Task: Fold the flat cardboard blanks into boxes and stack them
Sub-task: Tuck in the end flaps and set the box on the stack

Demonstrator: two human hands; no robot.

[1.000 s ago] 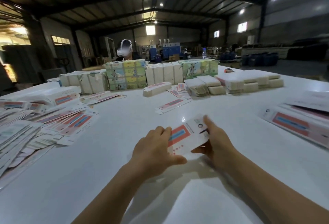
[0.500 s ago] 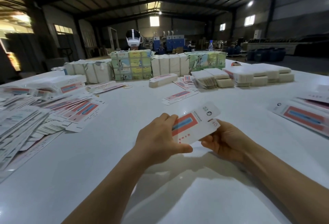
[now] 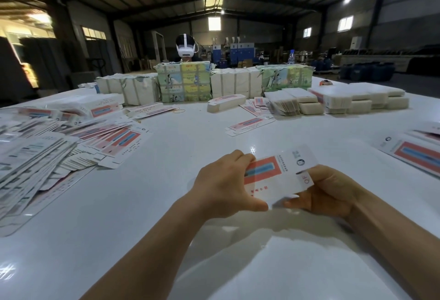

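I hold one white cardboard blank (image 3: 283, 175) with a red and blue panel above the white table (image 3: 166, 180), just in front of me. My left hand (image 3: 223, 185) grips its left end, thumb underneath and fingers over the top. My right hand (image 3: 326, 190) holds its right end from below, fingers curled under the card. A wide heap of flat blanks (image 3: 59, 147) fans over the table's left side. More blanks (image 3: 414, 154) lie at the right edge.
Bundled packs (image 3: 185, 82) and white stacks (image 3: 352, 99) line the far side of the table. A single blank (image 3: 250, 125) and a folded box (image 3: 226, 102) lie mid-table. A person wearing a headset (image 3: 185, 47) sits behind the bundles.
Both hands have lifted the blank a little and turned it. My right hand slid from on top of the card's right end to underneath it.
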